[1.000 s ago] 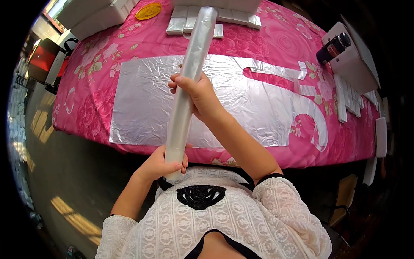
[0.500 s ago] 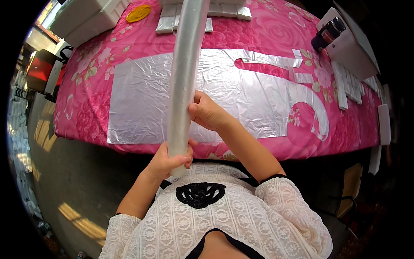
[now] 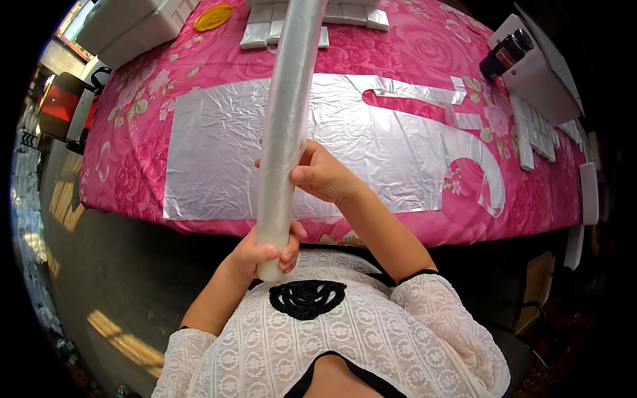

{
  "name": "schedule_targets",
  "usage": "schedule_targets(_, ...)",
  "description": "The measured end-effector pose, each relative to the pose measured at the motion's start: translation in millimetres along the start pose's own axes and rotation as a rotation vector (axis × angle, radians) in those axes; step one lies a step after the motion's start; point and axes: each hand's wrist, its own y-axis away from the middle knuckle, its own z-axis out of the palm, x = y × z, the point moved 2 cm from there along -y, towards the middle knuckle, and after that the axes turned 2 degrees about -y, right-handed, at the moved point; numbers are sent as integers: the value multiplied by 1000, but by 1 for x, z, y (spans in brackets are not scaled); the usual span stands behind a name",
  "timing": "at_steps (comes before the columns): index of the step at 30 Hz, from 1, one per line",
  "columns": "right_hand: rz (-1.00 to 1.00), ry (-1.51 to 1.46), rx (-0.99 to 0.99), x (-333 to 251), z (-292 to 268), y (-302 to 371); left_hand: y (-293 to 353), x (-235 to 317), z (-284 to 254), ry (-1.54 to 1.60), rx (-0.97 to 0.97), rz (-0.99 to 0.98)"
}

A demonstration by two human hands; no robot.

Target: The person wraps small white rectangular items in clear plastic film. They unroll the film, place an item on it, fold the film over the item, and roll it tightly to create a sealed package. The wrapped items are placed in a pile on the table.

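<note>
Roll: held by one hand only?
No, the left hand grips the roll near its lower end, and the right hand holds it higher up.

Looks like a small packing workshop. Big pink floral-covered table [image 3: 371, 56] ahead of left hand [image 3: 262, 252] and right hand [image 3: 322, 174]; silvery plastic bag [image 3: 378, 159] laid flat beyond them, plastic roll [image 3: 285, 126] in their grip, flat white packets [image 3: 533, 129] farther right, white boxes [image 3: 136, 30] beyond to the left. Bare grey floor [image 3: 99, 265] left of left hand, sunlit in strips.
</note>
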Motion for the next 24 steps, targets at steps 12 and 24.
schedule_targets(12,-20,200,152,5,-13,8,2,-2,-12,-26,101,58)
schedule_targets(24,95,317,181,-2,-8,4,-1,5,-18,-298,336,15)
